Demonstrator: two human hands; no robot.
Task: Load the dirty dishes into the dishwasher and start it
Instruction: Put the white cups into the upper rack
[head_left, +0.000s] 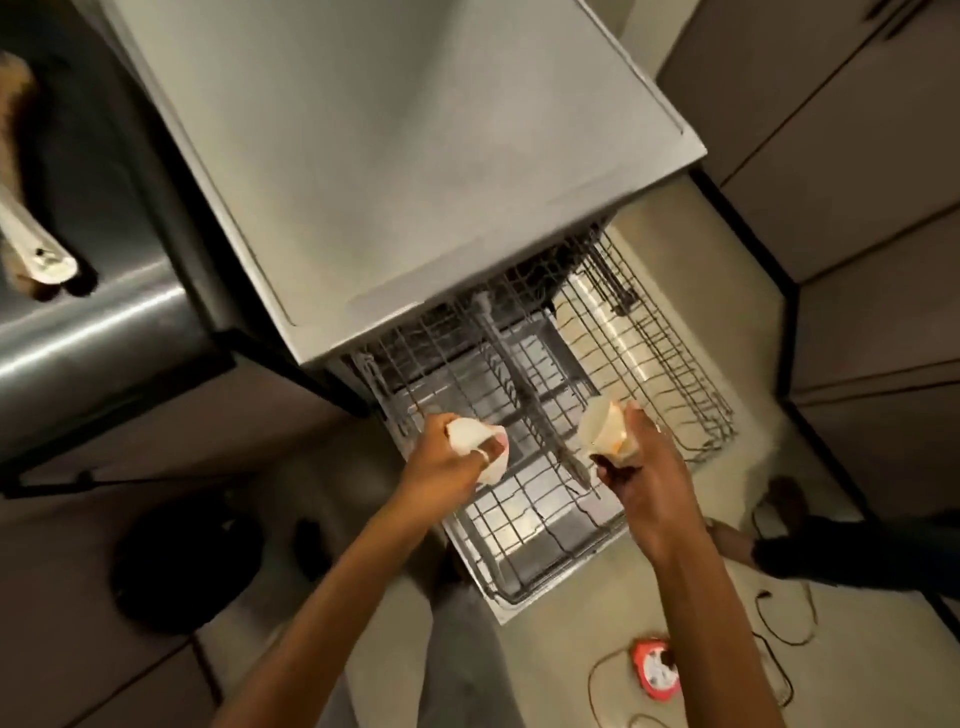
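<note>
over the dishwasher rack (545, 525), left hand (441, 460) grips white cup (470, 434) tilted; right hand (647, 473) grips cream cup (602, 426), mouth up-left.

I see 2 cups over the pulled-out rack (524, 499): the left hand (441, 462) has the left cup (475, 439) in its fingers, the right hand (644, 467) has the right cup (605, 428), and the rack's centre spine runs between them. Beyond the fingertips stands the dishwasher (415, 156), and a second rack (675, 364) juts out just right of the right fingers. Well left of the left fingers lies the sink (78, 322); nearer me than the right fingers, a round device (657, 670) lies on the floor (545, 675).
</note>
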